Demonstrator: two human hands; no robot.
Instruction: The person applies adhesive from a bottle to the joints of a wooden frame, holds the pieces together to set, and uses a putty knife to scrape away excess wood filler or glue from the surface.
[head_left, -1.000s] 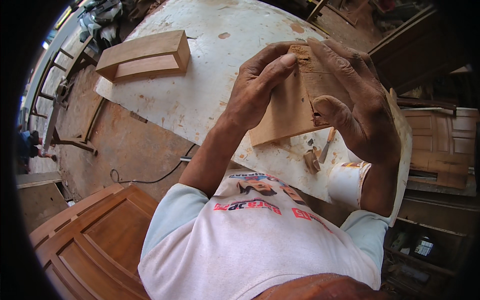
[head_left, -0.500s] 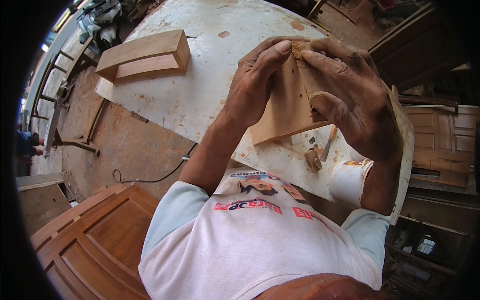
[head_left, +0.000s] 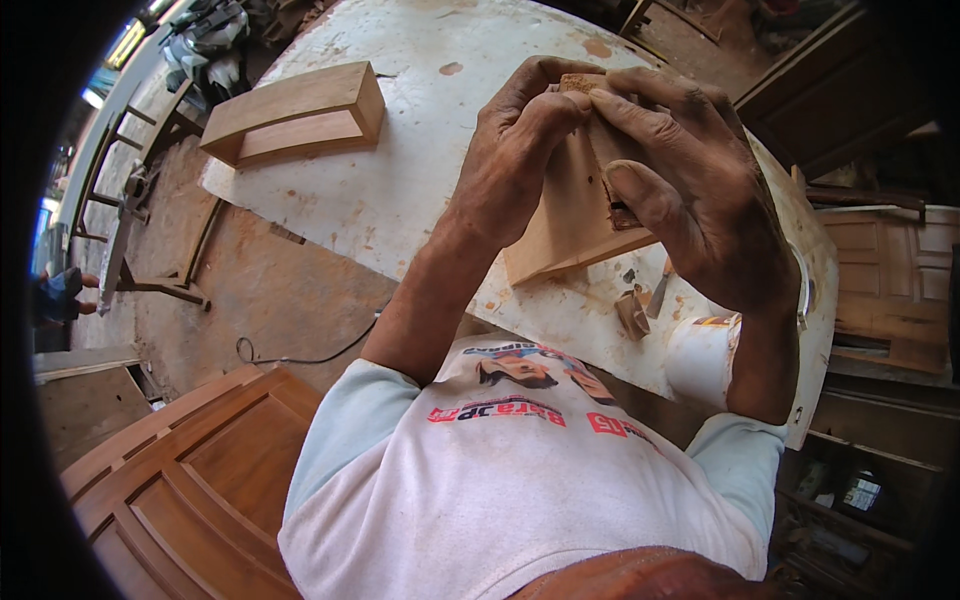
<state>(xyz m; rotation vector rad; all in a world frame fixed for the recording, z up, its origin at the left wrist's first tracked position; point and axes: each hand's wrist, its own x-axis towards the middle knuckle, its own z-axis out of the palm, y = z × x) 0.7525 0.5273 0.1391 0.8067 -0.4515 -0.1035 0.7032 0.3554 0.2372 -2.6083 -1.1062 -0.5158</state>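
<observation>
Above the table, a pale wooden piece with a broad flat face (head_left: 570, 215) is held between my hands. My left hand (head_left: 515, 150) is closed round its far left side, thumb bent over the top edge. My right hand (head_left: 705, 185) grips a narrow brown block (head_left: 612, 160) lying along the wooden piece. That block has a dark reddish lower end, and its far side is hidden by my fingers. At the top, between both hands, a rough brown end shows. Below my right hand, a chisel-like blade (head_left: 660, 290) and a small brown offcut (head_left: 632, 310) lie on the table.
An open wooden box frame (head_left: 300, 110) sits at the far left of the white, stained table (head_left: 420, 140). A white bucket (head_left: 700, 360) stands by my right forearm. A panelled door (head_left: 210, 480) lies lower left, near a black cable (head_left: 300, 358). More panels (head_left: 885, 280) lean at the right.
Both hands have shifted slightly away from me. The block in my right hand has moved a little up and left along the wooden piece, and my left thumb has bent more.
</observation>
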